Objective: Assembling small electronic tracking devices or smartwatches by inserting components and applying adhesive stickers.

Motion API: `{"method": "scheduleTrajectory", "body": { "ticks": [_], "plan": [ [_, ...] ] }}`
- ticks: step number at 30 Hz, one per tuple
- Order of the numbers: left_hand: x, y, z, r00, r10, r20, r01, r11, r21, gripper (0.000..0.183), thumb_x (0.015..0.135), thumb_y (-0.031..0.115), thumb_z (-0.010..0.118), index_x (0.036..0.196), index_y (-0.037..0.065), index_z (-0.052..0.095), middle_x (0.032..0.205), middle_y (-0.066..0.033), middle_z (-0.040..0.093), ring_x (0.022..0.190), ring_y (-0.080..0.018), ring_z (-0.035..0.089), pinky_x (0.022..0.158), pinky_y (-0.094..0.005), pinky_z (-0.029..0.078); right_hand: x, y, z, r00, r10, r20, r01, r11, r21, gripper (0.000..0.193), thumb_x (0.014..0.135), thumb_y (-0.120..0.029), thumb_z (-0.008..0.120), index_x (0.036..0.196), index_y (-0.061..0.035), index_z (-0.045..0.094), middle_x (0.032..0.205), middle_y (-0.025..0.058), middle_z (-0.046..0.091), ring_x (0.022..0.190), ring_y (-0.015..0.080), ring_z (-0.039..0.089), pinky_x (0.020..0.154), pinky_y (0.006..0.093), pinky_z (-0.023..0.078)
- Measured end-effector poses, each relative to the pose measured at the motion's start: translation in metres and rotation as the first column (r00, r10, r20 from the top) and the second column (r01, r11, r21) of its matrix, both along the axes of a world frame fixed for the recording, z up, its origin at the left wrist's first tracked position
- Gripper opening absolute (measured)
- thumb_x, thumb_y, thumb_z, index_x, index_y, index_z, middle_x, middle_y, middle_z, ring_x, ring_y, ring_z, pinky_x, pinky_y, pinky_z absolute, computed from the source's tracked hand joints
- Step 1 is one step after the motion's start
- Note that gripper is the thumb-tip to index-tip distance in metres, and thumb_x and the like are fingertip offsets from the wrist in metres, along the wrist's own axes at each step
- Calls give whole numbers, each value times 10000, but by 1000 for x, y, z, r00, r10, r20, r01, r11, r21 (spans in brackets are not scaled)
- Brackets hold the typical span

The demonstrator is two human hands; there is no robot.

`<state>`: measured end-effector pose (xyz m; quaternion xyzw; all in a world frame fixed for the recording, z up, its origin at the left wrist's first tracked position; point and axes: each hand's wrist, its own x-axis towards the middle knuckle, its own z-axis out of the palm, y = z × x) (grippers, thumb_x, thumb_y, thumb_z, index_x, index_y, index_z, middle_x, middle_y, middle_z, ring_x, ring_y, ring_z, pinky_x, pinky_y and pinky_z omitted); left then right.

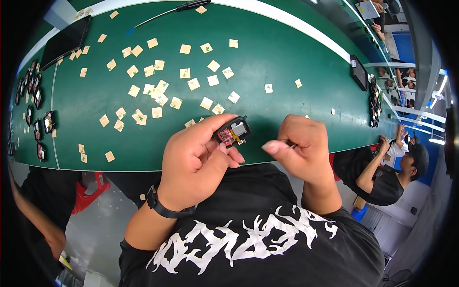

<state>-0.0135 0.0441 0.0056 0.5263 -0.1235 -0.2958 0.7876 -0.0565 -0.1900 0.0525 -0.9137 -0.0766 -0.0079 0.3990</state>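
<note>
My left hand (193, 160) is closed around a small black device casing (233, 131) above the table's near edge. The casing faces up, showing a red circuit board, a silvery-grey rectangular part and a bit of yellow flex. To the right, apart from the casing, my right hand (302, 148) is closed with the thumb pointing left. A thin dark sliver shows between its thumb and curled fingers, too small to name.
Many small cream paper squares (185, 73) lie scattered over the green table (267, 52). A screwdriver (167, 12) lies at the far edge, a black flat panel (67, 42) at far left. Similar devices (48, 122) sit left and right. A black box (358, 72) stands right. Co-workers sit either side.
</note>
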Motion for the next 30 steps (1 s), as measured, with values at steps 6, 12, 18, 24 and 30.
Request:
{"method": "scheduleTrajectory", "body": {
  "ticks": [6,12,18,24,30],
  "plan": [
    [-5,-6,2,991,13,133,-28,993,114,373,990,-61,482,1357,-106,531,1100,-157,658,850,-173,698,746,-286,593,-2,7,1,1000,4,19,-3,1000,-30,231,767,-152,865,859,-33,689,713,75,602,576,215,596,504,333,460],
    [-3,-8,0,977,10,213,-47,984,170,380,982,-82,502,1360,-99,533,1097,-150,654,847,-158,691,740,-275,587,-1,11,-8,976,132,172,-123,991,-60,189,760,-84,824,912,-66,713,734,43,602,620,225,608,524,346,475],
    [-7,-8,9,994,71,77,-88,965,247,358,988,-55,563,1345,-84,546,1070,-127,658,813,-141,687,676,-245,569,0,1,-5,984,54,167,-55,998,1,194,758,-53,812,924,-56,712,737,64,616,613,239,612,532,346,476],
    [-8,-12,8,994,85,62,-97,968,231,288,1002,-2,578,1286,-43,603,964,-86,685,718,-103,686,609,-229,556,-13,-21,-1,981,-149,123,152,988,-19,131,794,39,767,895,1,694,740,77,636,634,173,605,579,278,462],
    [-10,-15,14,983,127,-133,-110,986,124,256,1015,18,570,1257,-38,629,970,-82,685,720,-100,679,609,-239,565,-15,-29,-8,985,-135,108,133,991,24,107,809,77,727,884,33,666,770,86,632,626,145,594,578,252,454]
  ]
}}
